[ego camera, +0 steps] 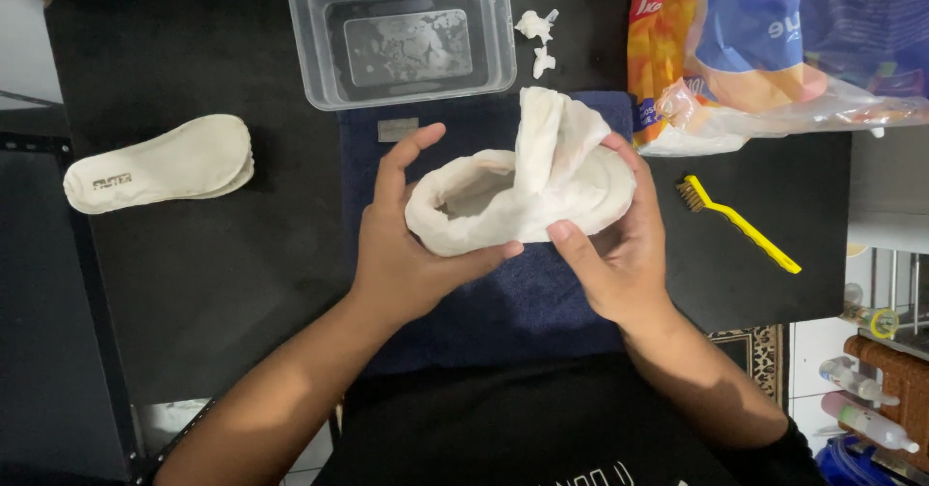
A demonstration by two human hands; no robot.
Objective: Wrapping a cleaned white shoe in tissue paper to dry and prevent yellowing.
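In the middle of the frame two bare hands hold a white shoe [484, 210] above a dark blue towel [503, 302]. The shoe is wrapped in white paper [552, 147], and a fold of the paper sticks up at its top. The open part of the shoe faces up.

The left hand [402, 244] is closed around the left end of the shoe. Its thumb lies along the bottom edge, and its fingers go up behind the shoe. The right hand [619, 244] grips the right end. Its thumb presses on the front, and its fingers curl around the far side.

The towel lies on a black table [194, 273]. At the left of the frame, well apart from the hands, two white insoles [160, 164] lie stacked on the table. At the top middle stands a clear plastic tub [402, 36] with a bit of soapy water in it. Just to the right of the tub lie small white paper bits [538, 39]. At the upper right sits a colourful plastic bag [764, 45]. Below the bag, near the right hand, lies a yellow brush [740, 223]. At the lower right of the frame, beyond the table edge, some bottles [866, 404] are lying down.
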